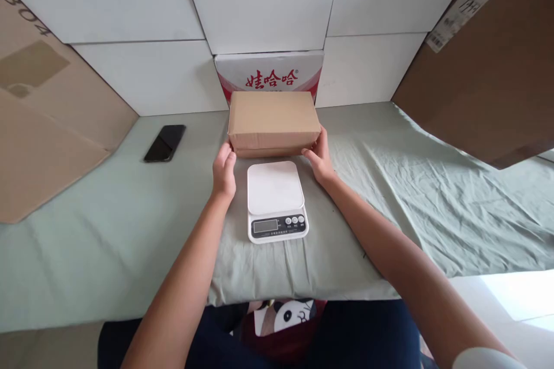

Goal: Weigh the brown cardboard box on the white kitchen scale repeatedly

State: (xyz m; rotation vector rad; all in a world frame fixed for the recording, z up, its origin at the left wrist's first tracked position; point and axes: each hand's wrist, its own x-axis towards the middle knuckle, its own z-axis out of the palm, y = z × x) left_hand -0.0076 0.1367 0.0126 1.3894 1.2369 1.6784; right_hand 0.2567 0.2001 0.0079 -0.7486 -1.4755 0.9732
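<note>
Grasping the brown carton [273,123] at both lower ends with the fingers [223,153] of left hand [224,173] and right hand [321,159], just behind the white scale [277,200]. Possible with careless pulling: bumping the scale; with uneven grip: tilting the carton.

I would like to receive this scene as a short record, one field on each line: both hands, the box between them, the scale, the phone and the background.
Left hand: left hand at the left end of the cardboard box
Right hand: right hand at its right end, thumb toward the front
Box: closed, plain brown; whether lifted or resting is unclear
Scale: white scale, nearer the person than the box; no reading legible
Phone: black phone, screen dark, lying left on the green cloth
Background: printed box with red characters
</note>
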